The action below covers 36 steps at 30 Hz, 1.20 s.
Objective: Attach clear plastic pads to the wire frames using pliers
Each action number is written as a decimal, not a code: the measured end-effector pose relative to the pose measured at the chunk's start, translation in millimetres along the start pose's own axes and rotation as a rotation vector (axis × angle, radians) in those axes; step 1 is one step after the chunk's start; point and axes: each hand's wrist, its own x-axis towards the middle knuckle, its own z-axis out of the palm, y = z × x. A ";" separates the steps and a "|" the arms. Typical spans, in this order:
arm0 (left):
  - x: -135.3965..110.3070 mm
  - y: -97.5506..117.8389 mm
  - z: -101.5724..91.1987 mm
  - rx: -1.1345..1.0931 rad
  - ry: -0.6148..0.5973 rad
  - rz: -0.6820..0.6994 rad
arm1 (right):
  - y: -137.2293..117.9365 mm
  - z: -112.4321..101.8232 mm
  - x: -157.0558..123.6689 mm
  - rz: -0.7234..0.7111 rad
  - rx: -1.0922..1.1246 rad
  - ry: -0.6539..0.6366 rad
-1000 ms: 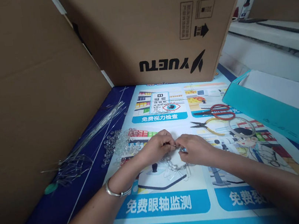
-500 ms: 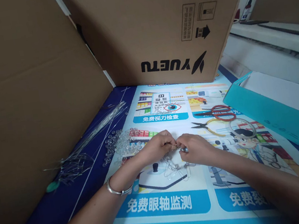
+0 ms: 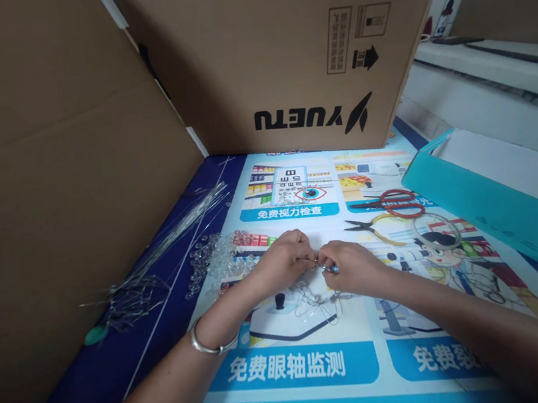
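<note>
My left hand is closed in a pinch on a thin wire, its fingertips close to those of my right hand. My right hand is also closed, gripping the wire's other side; a small bluish, shiny bit shows at its fingertips, too small to name. Below both hands, loose loops of beaded wire lie on the printed mat. Left of my left hand spreads a pile of clear beads. Beyond my right hand lie yellow-handled pliers, jaws apart, and red-handled scissors.
A wire coil lies right of the pliers. Long thin wires lie in a bundle at left, near a small green item. Cardboard panels stand at the back and left. A teal open box is at right.
My left hand has tilted and risen very slightly, its fingers shifting on the wire. My right hand stays almost where it was. The things on the mat have not moved.
</note>
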 end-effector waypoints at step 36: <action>-1.7 8.4 -6.8 0.113 -0.013 0.013 | 7.9 9.4 -3.2 -0.039 0.122 0.055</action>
